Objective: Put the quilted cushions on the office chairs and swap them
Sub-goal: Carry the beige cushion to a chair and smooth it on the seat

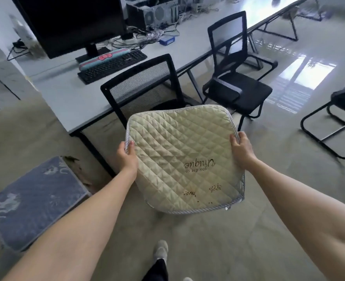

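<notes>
Both hands, left hand [127,157] and right hand [241,151], closed on opposite edges of a beige quilted cushion [179,159], holding it level above the nearest office chair [143,86], seemingly to place it

At the centre, a cream quilted square cushion [179,159] is held in the air between the left hand [127,157], at its nine o'clock edge, and the right hand [241,150], at its three o'clock edge. Behind it, toward twelve o'clock, stands a black mesh-backed office chair [141,84], tucked against a long white desk [66,94]. A second black mesh office chair [238,82] stands at one o'clock. A blue patterned quilted cushion [35,201] lies at eight o'clock. On the desk, a black keyboard [112,65] lies before a black monitor [70,23].
</notes>
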